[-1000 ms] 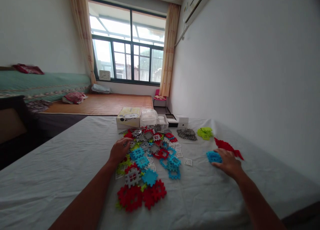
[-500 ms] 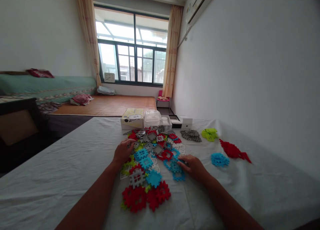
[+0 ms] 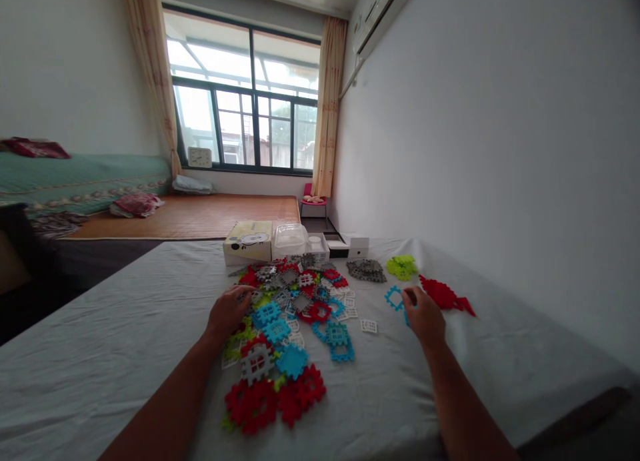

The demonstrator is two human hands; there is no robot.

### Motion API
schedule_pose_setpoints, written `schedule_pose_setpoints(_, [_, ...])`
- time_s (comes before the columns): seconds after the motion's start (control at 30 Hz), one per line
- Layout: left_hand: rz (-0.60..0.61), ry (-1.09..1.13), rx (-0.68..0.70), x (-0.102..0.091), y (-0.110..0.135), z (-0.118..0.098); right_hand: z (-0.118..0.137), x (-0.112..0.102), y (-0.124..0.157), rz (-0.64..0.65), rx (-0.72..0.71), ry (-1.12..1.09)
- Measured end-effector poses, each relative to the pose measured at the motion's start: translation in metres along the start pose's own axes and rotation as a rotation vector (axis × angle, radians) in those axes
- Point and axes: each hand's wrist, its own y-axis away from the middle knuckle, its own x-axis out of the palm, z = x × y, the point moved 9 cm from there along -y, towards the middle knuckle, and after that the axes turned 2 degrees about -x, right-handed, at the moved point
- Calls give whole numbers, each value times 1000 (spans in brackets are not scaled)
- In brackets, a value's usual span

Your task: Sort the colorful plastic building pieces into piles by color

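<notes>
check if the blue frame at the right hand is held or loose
Held: the right hand pinches the blue frame by its right edge. Whether it touches the sheet, cannot tell.

The right hand (image 3: 424,317) has moved off the right edge of the mixed heap (image 3: 301,305) and now pinches a blue frame (image 3: 389,299) near the red pile (image 3: 441,293). The small blue pile (image 3: 407,319), fully visible half a second ago, is mostly hidden behind it, while a white lattice piece (image 3: 369,326) shows again.
</notes>
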Motion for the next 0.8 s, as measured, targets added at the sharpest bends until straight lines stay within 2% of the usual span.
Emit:
schedule_pose_setpoints(0.1, [7, 0, 1, -1, 0, -2, -24, -11, 2, -17, 86, 150])
schedule_pose_setpoints(0.2, [-1, 14, 3, -2, -1, -2, -30, -18, 7, -33, 126, 255])
schedule_pose_setpoints(0.27, [-7, 28, 8, -2, -1, -1, -21, -21, 7, -97, 78, 255])
schedule_pose_setpoints(0.37, [-8, 35, 10, -2, -1, -2, 12, -14, 7, -139, -105, 94])
schedule_pose_setpoints(0.43, [-6, 37, 12, -2, 1, -4, 44, 3, 12, -24, -244, -94])
schedule_pose_setpoints(0.53, [13, 53, 21, -1, 3, -9, 97, 34, 35, 306, -413, -327])
schedule_pose_setpoints(0.63, [14, 74, 4, -4, 4, -9, 137, 52, 66, 591, -563, -415])
schedule_pose_setpoints(0.73, [-37, 91, -57, -13, 5, -5, 149, 60, 82, 723, -630, -440])
schedule_pose_setpoints(0.8, [-19, 120, -43, -15, 6, -11, 145, 65, 81, 715, -606, -432])
